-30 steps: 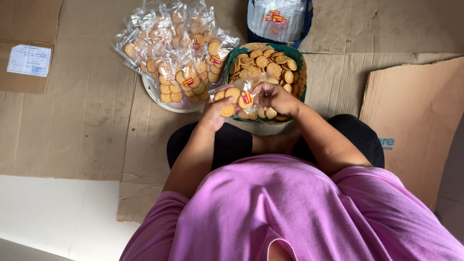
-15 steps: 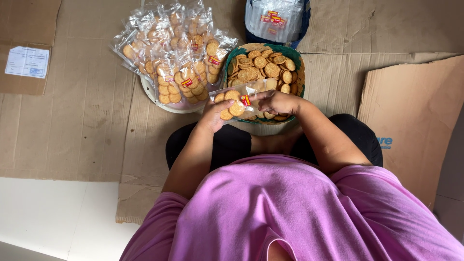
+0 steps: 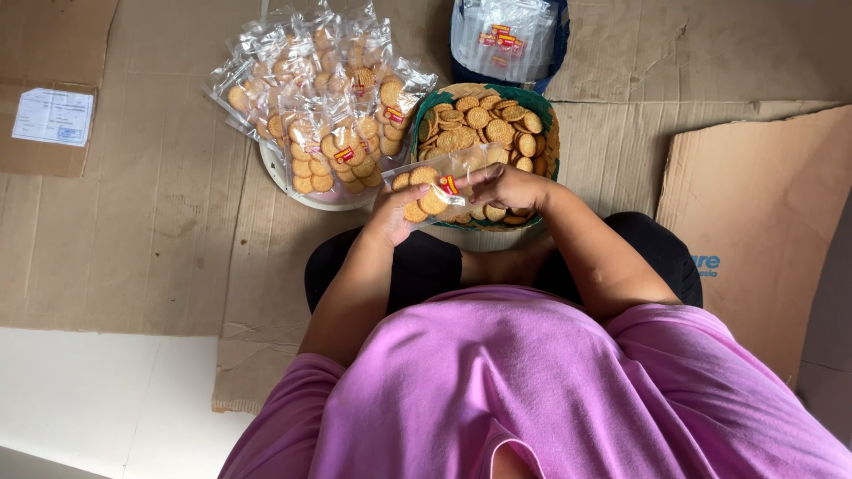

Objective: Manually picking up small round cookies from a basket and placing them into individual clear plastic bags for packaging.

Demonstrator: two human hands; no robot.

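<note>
A person in a pink shirt sits on flattened cardboard (image 3: 169,222) on the floor, seen from above. Taking the green basket (image 3: 541,120) of round biscuits as the landmark: far to its left a paper label (image 3: 53,116) lies on the cardboard. Just left of the basket, touching it, a white plate (image 3: 293,188) is heaped with sealed clear biscuit packets (image 3: 328,98). At the basket's near edge, the left hand (image 3: 390,215) has its fingers closed around the lower end of a clear bag of biscuits (image 3: 435,182). The right hand (image 3: 508,186) pinches the bag's other end, fingers curled shut. Beyond the basket sits a stack of empty clear bags (image 3: 504,35).
</note>
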